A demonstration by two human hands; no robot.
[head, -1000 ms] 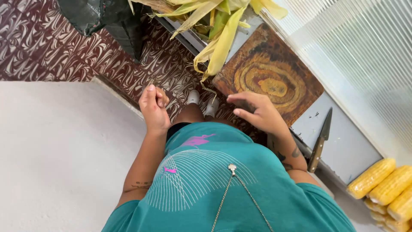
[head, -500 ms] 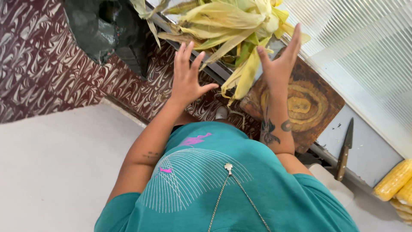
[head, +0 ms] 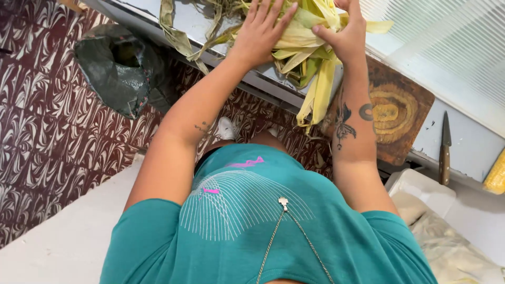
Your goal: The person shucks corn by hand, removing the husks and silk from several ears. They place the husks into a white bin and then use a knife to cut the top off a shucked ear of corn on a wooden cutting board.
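Since half a second ago both hands have settled onto the heap of corn husks (head: 307,50) on the metal counter (head: 210,31): the left hand (head: 260,31) lies flat with fingers spread on the papery yellow-green leaves, and the right hand (head: 344,34) curls around their right side. Right of the husks lie one round-grained wooden board (head: 402,113), one knife (head: 445,150) and one peeled yellow cob (head: 496,176). Left of the husks, one crumpled dark bag (head: 118,73) sits on the marbled floor.

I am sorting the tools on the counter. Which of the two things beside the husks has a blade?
The knife, lying flat on the grey counter. The other, the round-patterned wooden board, is a flat slab next to the right hand.
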